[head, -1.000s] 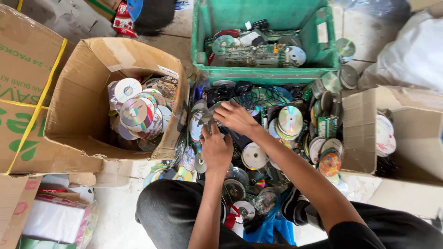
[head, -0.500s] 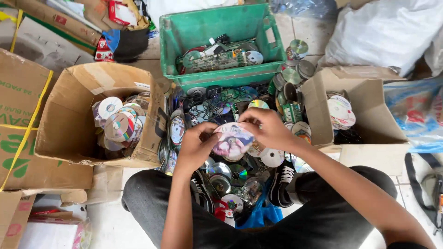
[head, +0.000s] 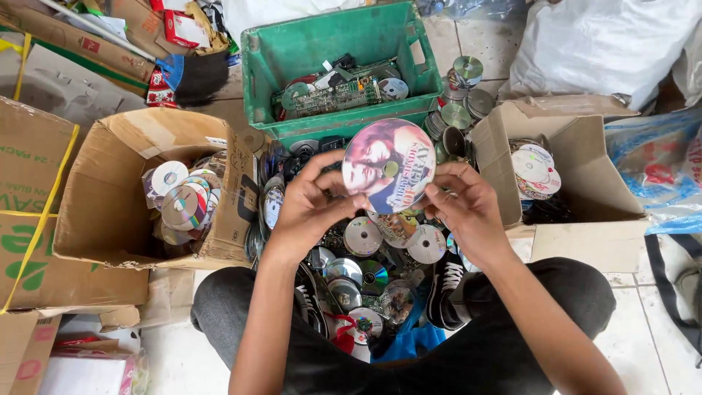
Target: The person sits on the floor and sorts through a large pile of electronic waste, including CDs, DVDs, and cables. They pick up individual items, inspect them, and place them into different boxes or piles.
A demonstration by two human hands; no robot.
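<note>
I hold one disc [head: 388, 165] with a printed picture label up in front of me, face toward the camera. My left hand [head: 310, 204] pinches its lower left edge and my right hand [head: 463, 205] grips its lower right edge. Below the hands lies a heap of loose discs [head: 369, 252] on the floor between my knees. A cardboard box [head: 124, 186] with several discs inside stands to the left of my left hand. A smaller cardboard box [head: 578, 175] holding discs stands to the right.
A green plastic crate [head: 333, 44] with circuit boards and discs stands behind the heap. Stacked discs [head: 461, 95] sit beside the crate. Flattened cartons lie at far left, a white sack [head: 607, 44] at top right, a blue bag [head: 658, 168] at right.
Both hands have lifted the printed disc from low over the heap up toward the camera. The view has shifted so the boxes and crate sit further right.
</note>
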